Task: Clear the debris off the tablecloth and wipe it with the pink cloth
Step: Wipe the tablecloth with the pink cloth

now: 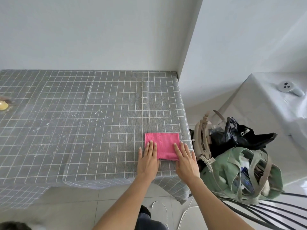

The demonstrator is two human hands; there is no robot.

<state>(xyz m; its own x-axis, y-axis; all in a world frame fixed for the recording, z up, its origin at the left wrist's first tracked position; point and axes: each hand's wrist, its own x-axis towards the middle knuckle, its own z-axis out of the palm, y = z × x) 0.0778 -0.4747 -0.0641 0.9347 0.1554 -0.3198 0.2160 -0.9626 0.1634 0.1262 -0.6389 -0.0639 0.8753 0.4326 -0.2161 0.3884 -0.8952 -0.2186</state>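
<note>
A folded pink cloth point(163, 144) lies flat on the grey checked tablecloth point(103, 103), close to the table's right front corner. My left hand point(148, 159) rests palm down on the cloth's left edge, fingers together and straight. On the cloth's right edge my right hand point(185, 159) lies flat the same way. Neither hand grips the cloth. Small white crumbs point(54, 123) are scattered over the left and middle of the tablecloth. A yellow lump in a clear wrapper point(3, 105) sits at the far left edge.
A white wall runs behind the table. To the right, past the table's edge, a chair holds a beige bag point(201, 135), a black plastic bag point(239, 135) and a green bag point(232, 170). A white controller point(289, 87) lies on a white-covered surface at far right.
</note>
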